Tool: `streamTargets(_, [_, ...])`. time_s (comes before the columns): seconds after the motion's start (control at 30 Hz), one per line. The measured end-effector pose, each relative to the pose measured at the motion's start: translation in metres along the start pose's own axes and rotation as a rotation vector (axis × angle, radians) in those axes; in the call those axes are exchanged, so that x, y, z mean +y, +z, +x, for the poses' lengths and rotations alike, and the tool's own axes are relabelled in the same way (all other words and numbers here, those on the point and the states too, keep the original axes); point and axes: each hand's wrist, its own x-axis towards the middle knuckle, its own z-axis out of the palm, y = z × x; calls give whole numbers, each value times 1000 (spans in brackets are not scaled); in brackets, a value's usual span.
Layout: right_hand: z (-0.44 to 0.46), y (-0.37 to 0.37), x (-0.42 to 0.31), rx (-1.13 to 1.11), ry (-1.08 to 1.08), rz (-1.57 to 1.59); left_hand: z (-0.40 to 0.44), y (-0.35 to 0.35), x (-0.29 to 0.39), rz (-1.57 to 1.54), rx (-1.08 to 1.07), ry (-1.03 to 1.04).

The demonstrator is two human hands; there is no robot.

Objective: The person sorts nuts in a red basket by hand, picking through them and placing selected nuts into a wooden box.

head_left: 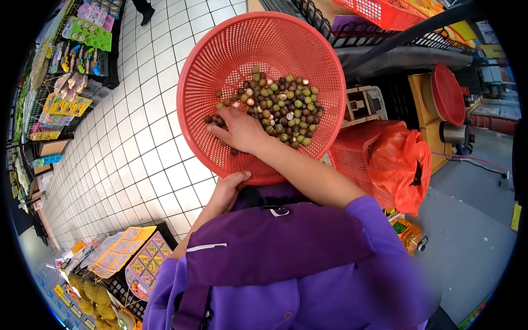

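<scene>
A round red plastic basket (192, 71) with perforated walls is held tilted in front of me. Inside lie many small round green and dark brown fruits or nuts (286, 113), a few of them pale, as if peeled. My left hand (228, 190) grips the near rim, thumb over the edge; its other fingers are hidden below. Down in the basket is my right hand (242, 129), palm downward at the left side of the pile. Its thumb stands apart from the fingers, and several dark pieces show beside the fingertips.
To the right are a second red basket (352, 157), an orange-red plastic bag (399, 165) and a bottle of yellow oil (407, 234). Shelves of packaged goods (88, 33) line the left. White floor tiles (143, 132) lie between; another person's foot (147, 15) shows at the top.
</scene>
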Motion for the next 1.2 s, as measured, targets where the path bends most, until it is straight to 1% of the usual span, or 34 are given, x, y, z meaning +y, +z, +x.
streamTargets(0.07, [-4, 0, 4, 10, 35, 3, -1, 2, -1, 35, 26, -2])
streamTargets(0.13, [-5, 0, 14, -221, -51, 212, 1, -1, -4, 26, 39, 1])
streamTargets(0.17, [-5, 8, 25, -292, 35, 469, 2, -2, -4, 17, 47, 5])
streamTargets(0.2, [-5, 1, 22, -290, 36, 467, 2, -1, -3, 17, 44, 5])
streamTargets(0.27, [-9, -19, 15, -465, 547, 961, 0, 0, 1, 43, 25, 39])
streamTargets(0.33, [-10, -24, 31, -500, 586, 1391, 0, -1, 0, 32, 39, 46])
streamTargets(0.4, [-18, -36, 37, -472, 624, 1720, 3, -2, -1, 23, 42, 51])
streamTargets(0.43, [-21, -40, 41, -465, 623, 1719, 4, -5, -2, 24, 38, 30])
streamTargets(0.5, [-24, -45, 48, -499, 504, 2013, 4, -6, -2, 28, 27, 5])
streamTargets(0.53, [-27, -49, 48, -492, 502, 2012, 4, -4, 0, 25, 37, 16])
streamTargets(0.63, [-36, -58, 48, -430, 423, 2170, 3, 0, 3, 32, 39, 32])
streamTargets(0.67, [-38, -61, 50, -423, 420, 2171, 3, 1, 4, 35, 37, 42])
streamTargets(0.73, [-42, -66, 54, -436, 346, 2183, 4, 2, 4, 30, 33, 53])
streamTargets(0.8, [-44, -64, 59, -409, 343, 2125, 4, 4, 3, 24, 32, 64])
streamTargets(0.87, [-44, -58, 68, -343, 365, 1992, 4, 6, 3, 32, 51, 81])
streamTargets(0.9, [-44, -61, 66, -351, 412, 2013, 4, 6, 3, 33, 50, 81])
streamTargets(0.93, [-45, -61, 68, -350, 411, 2014, 4, 4, 3, 33, 46, 79])
streamTargets(1.0, [-47, -60, 72, -394, 337, 1999, 5, 2, 1, 31, 43, 75])
streamTargets(1.03, [-49, -60, 70, -392, 339, 2000, 5, 0, 0, 30, 45, 61])
streamTargets(1.1, [-50, -66, 61, -176, 512, 1784, 6, 1, 2, 30, 43, 53])
streamTargets(1.13, [-48, -70, 58, -181, 510, 1780, 6, 4, 3, 18, 44, 63])
streamTargets(1.2, [-53, -75, 54, -153, 420, 1654, 2, 3, -1, 3, 52, 60])
